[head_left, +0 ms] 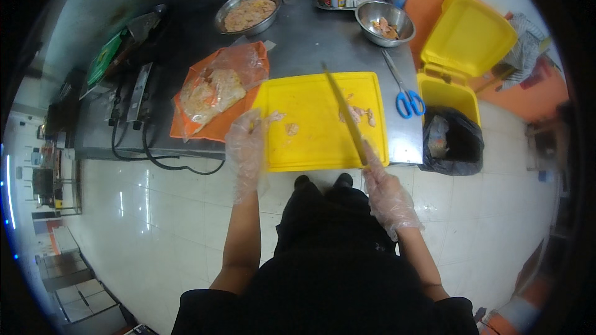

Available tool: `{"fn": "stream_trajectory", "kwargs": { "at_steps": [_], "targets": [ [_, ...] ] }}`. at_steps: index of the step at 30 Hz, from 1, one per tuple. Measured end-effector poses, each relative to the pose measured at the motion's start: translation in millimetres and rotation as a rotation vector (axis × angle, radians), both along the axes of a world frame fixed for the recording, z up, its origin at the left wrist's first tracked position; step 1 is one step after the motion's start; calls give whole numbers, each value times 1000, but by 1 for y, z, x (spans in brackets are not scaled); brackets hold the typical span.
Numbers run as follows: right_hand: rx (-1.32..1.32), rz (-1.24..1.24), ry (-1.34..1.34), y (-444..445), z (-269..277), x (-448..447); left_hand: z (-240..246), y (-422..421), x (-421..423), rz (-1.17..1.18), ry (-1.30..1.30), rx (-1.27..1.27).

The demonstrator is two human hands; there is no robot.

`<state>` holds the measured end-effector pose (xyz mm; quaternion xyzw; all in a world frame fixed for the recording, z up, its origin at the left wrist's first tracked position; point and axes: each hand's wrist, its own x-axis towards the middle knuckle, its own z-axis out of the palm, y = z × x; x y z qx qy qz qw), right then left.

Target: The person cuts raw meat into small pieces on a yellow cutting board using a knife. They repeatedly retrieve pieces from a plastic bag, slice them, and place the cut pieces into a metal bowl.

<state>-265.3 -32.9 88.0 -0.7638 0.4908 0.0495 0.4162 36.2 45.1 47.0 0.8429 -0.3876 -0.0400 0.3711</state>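
Note:
My right hand (389,193), in a clear plastic glove, grips a long knife (345,114) by its handle. The blade slants up and away over the right part of a yellow cutting board (312,149). Small pieces of pale meat (356,114) lie beside and partly behind the blade. At the board's left edge is my left hand (245,149), gloved too, with its fingers curled. A meat scrap (277,116) shows right by those fingertips; whether they hold it I cannot tell. Another small meat piece (292,129) rests on the board nearby.
Left of the board, a clear bag of meat (214,93) lies on an orange sheet (186,131). Behind stand a metal bowl of minced food (267,23) and a smaller metal bowl (372,39) with scraps. Blue-handled scissors (404,102) lie right, near an open yellow bin (449,95).

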Motion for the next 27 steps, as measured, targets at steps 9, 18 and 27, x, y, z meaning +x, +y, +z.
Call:
{"fn": "stream_trajectory", "kwargs": {
  "at_steps": [9, 18, 27],
  "targets": [
    [129, 336, -10, 23, -14, 39, -44, -9, 25, -51, -130, 122],
    [102, -120, -21, 4, -12, 4, 4, -29, -4, -10, 411, 35],
    [38, -194, -158, 10, -21, -2, 27, -47, -22, -76, 731, 124]
  ]
}}
